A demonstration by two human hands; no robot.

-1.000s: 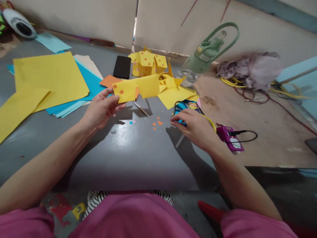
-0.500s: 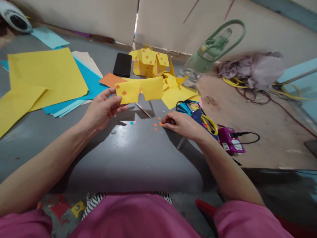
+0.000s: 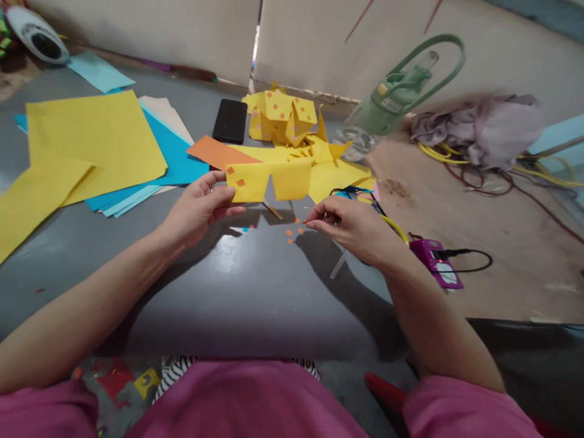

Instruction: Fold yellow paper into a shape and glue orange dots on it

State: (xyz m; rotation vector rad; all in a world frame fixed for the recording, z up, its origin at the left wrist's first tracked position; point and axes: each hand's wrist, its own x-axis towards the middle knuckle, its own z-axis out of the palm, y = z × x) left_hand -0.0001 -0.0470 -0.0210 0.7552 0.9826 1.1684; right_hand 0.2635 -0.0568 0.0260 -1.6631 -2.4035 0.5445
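Note:
My left hand (image 3: 207, 204) pinches the left end of a notched yellow paper cutout (image 3: 290, 180), held up above the table, with two orange diamonds on its left part. Between the thumb and finger of my right hand (image 3: 349, 225) is a tiny orange paper piece (image 3: 305, 222). Several more orange paper bits (image 3: 289, 233) lie on the grey tabletop just left of those fingertips. A small blue bit (image 3: 245, 229) rests farther left. Behind the cutout stands a folded yellow paper figure (image 3: 280, 112) with orange and pink spots.
Yellow sheets (image 3: 91, 140) and blue sheets (image 3: 176, 155) lie at left, beside an orange sheet (image 3: 219, 152). A black phone (image 3: 230, 120) sits near the wall. To the right are a green bottle (image 3: 387, 100), a bundled cloth (image 3: 479, 131) and a purple power box (image 3: 433, 261) with a cable.
My right hand has lifted slightly from the tabletop with an orange paper piece in its fingertips. The yellow cutout has shifted a little right and down in view.

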